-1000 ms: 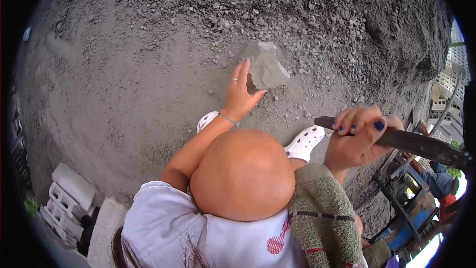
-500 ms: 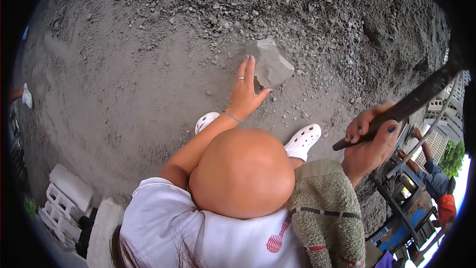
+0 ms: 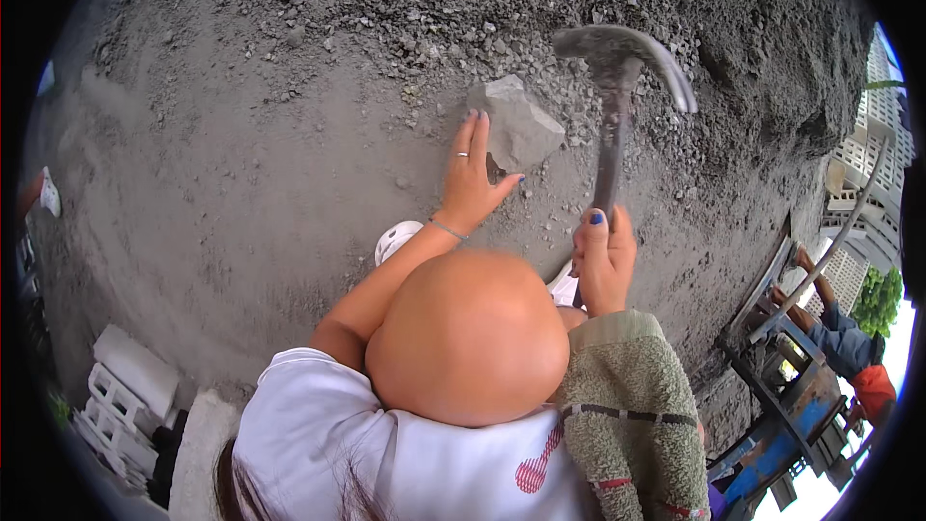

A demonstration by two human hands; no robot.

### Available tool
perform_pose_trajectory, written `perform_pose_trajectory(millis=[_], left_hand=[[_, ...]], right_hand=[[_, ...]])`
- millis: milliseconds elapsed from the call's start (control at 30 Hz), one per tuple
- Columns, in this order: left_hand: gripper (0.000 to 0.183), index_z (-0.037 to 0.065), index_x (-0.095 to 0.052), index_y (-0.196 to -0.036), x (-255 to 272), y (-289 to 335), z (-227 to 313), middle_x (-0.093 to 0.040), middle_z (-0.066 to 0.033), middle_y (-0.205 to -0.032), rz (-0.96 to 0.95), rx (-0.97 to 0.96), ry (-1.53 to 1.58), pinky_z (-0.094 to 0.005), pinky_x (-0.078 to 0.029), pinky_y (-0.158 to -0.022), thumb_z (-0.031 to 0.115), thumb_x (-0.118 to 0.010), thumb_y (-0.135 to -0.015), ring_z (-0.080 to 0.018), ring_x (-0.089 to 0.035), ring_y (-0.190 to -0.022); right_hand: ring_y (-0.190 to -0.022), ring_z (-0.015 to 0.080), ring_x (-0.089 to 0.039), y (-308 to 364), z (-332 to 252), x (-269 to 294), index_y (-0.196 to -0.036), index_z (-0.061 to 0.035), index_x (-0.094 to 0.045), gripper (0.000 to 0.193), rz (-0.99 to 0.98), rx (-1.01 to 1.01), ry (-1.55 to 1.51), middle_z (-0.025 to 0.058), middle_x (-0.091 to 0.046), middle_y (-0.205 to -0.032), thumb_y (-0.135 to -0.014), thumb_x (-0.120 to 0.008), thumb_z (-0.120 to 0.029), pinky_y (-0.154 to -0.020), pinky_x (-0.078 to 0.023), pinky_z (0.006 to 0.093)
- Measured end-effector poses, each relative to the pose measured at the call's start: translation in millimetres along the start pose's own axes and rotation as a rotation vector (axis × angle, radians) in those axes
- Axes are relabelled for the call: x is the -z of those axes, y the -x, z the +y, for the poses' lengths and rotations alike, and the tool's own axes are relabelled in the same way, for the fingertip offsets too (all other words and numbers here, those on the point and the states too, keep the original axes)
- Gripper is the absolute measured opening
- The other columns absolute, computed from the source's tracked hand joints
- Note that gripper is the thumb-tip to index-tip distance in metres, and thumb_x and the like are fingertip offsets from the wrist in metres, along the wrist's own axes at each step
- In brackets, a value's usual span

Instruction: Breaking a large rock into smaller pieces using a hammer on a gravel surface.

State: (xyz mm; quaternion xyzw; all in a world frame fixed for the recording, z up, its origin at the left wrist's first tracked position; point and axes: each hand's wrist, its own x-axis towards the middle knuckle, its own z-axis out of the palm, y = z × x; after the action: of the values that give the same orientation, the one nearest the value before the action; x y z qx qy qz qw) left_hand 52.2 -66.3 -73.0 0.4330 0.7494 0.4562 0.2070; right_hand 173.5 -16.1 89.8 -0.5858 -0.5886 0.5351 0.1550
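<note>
A pale grey, angular rock [image 3: 526,130] lies on the dusty ground in front of me. My left hand [image 3: 473,174] rests at its left edge, fingers stretched out and thumb spread apart; the fingertips appear to touch the rock. A ring and a thin bracelet are on this hand. In my right hand [image 3: 606,256] is the handle of a claw hammer [image 3: 612,125], gripped with the thumb along it. The hammer's head is raised to the right of the rock, apart from it and slightly blurred.
Loose gravel [image 3: 463,14] and a rough dirt bank [image 3: 772,48] lie beyond the rock. An olive towel [image 3: 627,386] hangs by my right arm. My white shoe [image 3: 394,239] stands near the left wrist. Hollow blocks [image 3: 121,415] are at lower left; another person [image 3: 849,347] is at right, by a blue machine [image 3: 786,439].
My right hand has swung the hammer inward from the far right, bringing its head into view beside the rock. My left hand stays at the rock.
</note>
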Motion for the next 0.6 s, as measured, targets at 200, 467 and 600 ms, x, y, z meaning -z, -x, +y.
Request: perform_pose_trajectory(millis=[200,467,600], left_hand=[[0.09,0.001,-0.019,-0.128,2,5,6,-0.023,-0.0204,-0.13,-0.028,0.001,-0.011,-0.0384,-0.026,-0.097,0.027,-0.072,-0.061,-0.0344,-0.025,-0.119],[0.092,0.0,-0.016,-0.129,-4,3,10,-0.024,-0.0215,-0.129,-0.072,-0.01,0.01,-0.0394,-0.026,-0.096,0.026,-0.072,-0.061,-0.0356,-0.025,-0.119],[0.091,-0.001,-0.016,-0.129,-1,9,0,-0.024,-0.022,-0.129,-0.035,0.006,-0.011,-0.0395,-0.026,-0.096,0.024,-0.072,-0.062,-0.0355,-0.026,-0.118]], right_hand=[[-0.039,0.0098,-0.035,5,-85,27,-0.091,-0.0091,-0.038,0.037,0.15,0.643,-0.444,0.0018,-0.039,-0.053,-0.082,-0.047,-0.043,-0.036,-0.032,0.0222],[-0.043,0.0126,-0.041,16,96,-21,-0.086,-0.0049,-0.043,0.018,0.115,-0.079,0.446,0.0003,-0.042,-0.052,-0.085,-0.045,-0.023,-0.042,-0.032,0.0262],[-0.044,0.0025,-0.032,15,26,-4,-0.082,-0.006,-0.043,0.018,0.049,-0.183,-0.16,-0.0045,-0.037,-0.053,-0.087,-0.043,-0.023,-0.038,-0.025,0.0192]])
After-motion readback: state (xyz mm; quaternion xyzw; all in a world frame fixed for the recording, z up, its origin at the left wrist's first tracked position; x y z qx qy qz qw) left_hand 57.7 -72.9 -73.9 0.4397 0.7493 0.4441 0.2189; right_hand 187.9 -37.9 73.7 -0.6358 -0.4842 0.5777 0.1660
